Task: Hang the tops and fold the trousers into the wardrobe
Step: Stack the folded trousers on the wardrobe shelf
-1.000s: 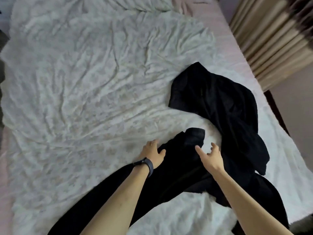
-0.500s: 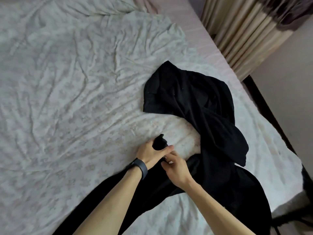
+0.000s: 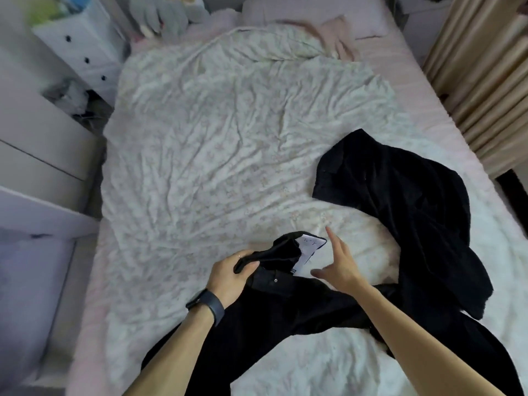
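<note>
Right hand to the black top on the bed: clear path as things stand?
Probably yes. The right hand is open and holds nothing; the black top lies uncovered just to its right, only bare duvet between. The left hand alone grips the trousers.

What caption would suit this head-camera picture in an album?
On the quilt, left hand grips the black trousers at the waistband, right hand open beside a white label; a black top lies nearby.
</note>
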`<action>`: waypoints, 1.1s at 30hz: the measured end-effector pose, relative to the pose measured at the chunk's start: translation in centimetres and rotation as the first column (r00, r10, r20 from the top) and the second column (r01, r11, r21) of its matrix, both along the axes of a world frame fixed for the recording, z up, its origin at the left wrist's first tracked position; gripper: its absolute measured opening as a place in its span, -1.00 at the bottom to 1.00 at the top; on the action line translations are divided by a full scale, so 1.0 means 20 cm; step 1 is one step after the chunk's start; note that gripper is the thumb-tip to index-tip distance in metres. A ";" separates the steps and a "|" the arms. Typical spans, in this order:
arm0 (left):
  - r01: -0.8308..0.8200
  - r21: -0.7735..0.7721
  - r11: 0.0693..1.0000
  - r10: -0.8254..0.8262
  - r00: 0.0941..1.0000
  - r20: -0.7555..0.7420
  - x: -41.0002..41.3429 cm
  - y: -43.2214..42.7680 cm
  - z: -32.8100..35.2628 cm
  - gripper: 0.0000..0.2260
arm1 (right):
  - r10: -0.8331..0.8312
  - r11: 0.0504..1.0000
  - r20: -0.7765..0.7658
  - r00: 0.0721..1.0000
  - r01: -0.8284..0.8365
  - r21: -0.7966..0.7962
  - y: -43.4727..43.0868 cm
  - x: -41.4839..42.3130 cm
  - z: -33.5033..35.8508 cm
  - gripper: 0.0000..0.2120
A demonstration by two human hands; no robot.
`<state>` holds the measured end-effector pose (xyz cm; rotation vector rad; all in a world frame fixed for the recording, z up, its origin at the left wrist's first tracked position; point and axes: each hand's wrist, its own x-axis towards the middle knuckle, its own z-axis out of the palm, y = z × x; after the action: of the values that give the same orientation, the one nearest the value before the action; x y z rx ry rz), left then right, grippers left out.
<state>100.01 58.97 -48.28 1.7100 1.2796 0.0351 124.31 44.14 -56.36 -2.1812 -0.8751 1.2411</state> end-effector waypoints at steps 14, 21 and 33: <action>-0.152 0.346 0.926 0.120 0.986 0.112 -0.81 0.04 0.69 -0.74 | -0.265 0.885 0.271 0.925 0.121 0.450 0.29 -0.60 0.91 -0.80; -0.318 0.424 0.848 0.096 0.878 0.468 -1.26 -0.06 1.59 -0.79 | -0.510 0.598 0.330 0.795 0.052 0.800 -0.07 -1.11 2.07 -0.86; -0.514 0.506 0.693 -0.053 0.664 0.746 -1.72 -0.67 2.78 -0.76 | -0.708 0.241 0.264 0.655 -0.127 0.962 -0.73 -1.59 3.22 -0.92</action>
<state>65.62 45.57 7.34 1.7768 0.8926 1.4067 92.44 29.51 8.09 -1.4982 -0.9421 -0.4721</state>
